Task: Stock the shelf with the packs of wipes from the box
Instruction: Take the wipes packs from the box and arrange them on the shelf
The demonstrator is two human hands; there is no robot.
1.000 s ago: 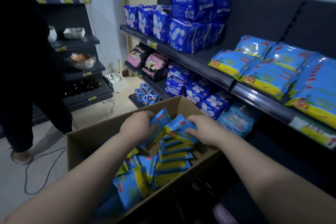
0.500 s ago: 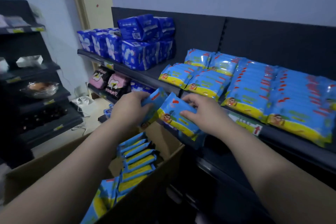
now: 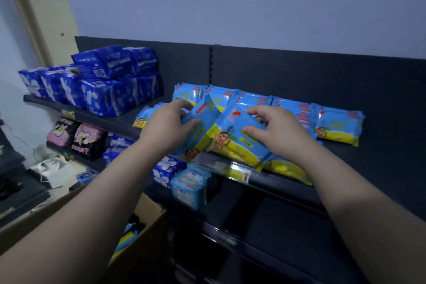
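My left hand (image 3: 170, 125) grips a blue and yellow pack of wipes (image 3: 205, 114), tilted on edge above the front of the top shelf (image 3: 272, 178). My right hand (image 3: 274, 131) holds a second pack of wipes (image 3: 232, 143), lying slanted over the shelf's front lip. Behind them, several rows of the same packs (image 3: 336, 123) lie on the shelf. The cardboard box (image 3: 147, 251) stands low at the left, with a few packs (image 3: 128, 236) showing inside.
Dark blue packages (image 3: 110, 85) are stacked on the top shelf's left part. Pink and black packs (image 3: 80, 136) and small blue packs (image 3: 166, 168) fill the lower shelf. Another dark shelf unit (image 3: 16, 193) stands at far left, with cables on the floor.
Both hands lifted the two packs out of the box and up to the top shelf's front. My view swung up and right, away from the box.
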